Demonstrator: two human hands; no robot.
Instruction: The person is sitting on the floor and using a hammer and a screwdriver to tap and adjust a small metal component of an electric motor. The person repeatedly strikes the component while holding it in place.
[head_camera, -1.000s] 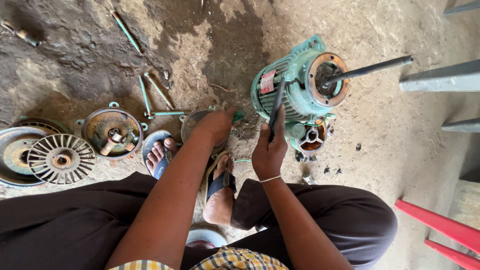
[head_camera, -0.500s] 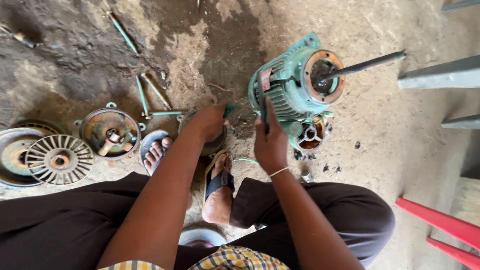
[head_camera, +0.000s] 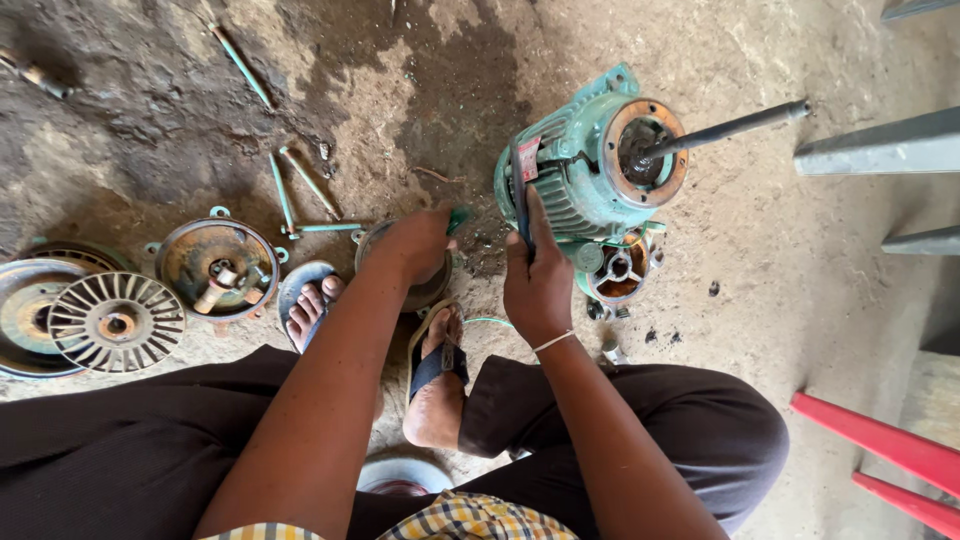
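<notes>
The right hand (head_camera: 537, 280), arm extended forward, grips a dark tool (head_camera: 520, 195) against the green electric motor (head_camera: 580, 170). The left hand (head_camera: 420, 240) reaches down, fingers curled around a green-handled tool (head_camera: 458, 217) over a round end cover (head_camera: 425, 290).

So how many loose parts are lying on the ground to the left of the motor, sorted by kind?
Long green bolts: 4
Rusty end covers, one beside the left foot, one under the left hand: 2
Finned fan wheel: 1
Round cover under the fan: 1
Total: 8
</notes>
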